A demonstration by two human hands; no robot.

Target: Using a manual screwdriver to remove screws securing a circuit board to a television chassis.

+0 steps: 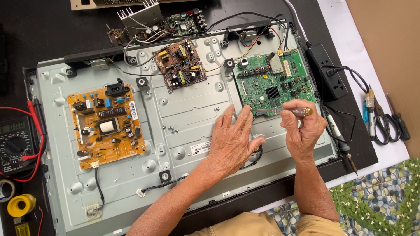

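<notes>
While your left hand (232, 140) lay flat with fingers wide, your right hand (302, 126) fingers held a screwdriver (284, 112) at the green board (273, 83).

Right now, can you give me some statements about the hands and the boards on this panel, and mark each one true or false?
1. The right hand holds a screwdriver. True.
2. The left hand holds scissors. False: it rests open on the metal panel; the scissors lie far right.
3. The screwdriver tip points at the green board. True.
4. The orange board lies right of the green board. False: it lies left.
5. A meter sits at the left edge. True.
</notes>
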